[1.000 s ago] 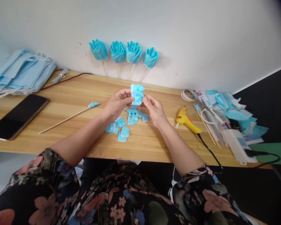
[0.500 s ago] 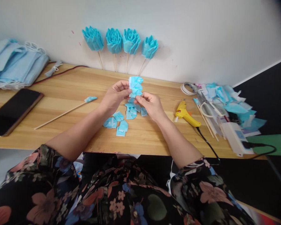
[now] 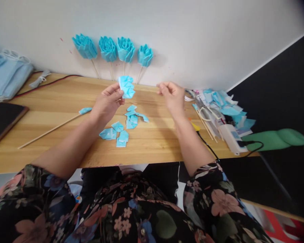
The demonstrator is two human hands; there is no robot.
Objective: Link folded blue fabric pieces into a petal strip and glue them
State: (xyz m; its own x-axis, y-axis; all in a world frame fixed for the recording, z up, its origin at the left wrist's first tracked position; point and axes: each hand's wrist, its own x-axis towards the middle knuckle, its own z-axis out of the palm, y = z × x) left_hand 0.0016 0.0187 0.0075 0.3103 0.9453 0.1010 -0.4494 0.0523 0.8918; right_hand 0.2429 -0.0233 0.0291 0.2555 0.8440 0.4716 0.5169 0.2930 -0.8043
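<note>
My left hand [image 3: 106, 102] pinches a stack of folded light-blue fabric petals [image 3: 126, 86], held above the wooden table [image 3: 66, 98]. My right hand [image 3: 172, 95] hovers to the right of the stack with fingers loosely curled and nothing visible in them. It covers most of the yellow glue gun [image 3: 195, 127]. Several loose blue petals [image 3: 124, 125] lie on the table under my hands. A wooden stick with a blue tip [image 3: 53, 127] lies to the left.
Several finished blue fabric roses on sticks [image 3: 108, 49] lean against the white wall. A phone [image 3: 2, 119] and a pile of blue face masks [image 3: 7, 74] are at the left. Scissors, sticks, fabric scraps [image 3: 220, 104] and a white power box [image 3: 231, 135] crowd the right end.
My right hand has let go of the petal stack and moved right, over the glue gun. The left hand keeps the stack. The camera has turned to the right.
</note>
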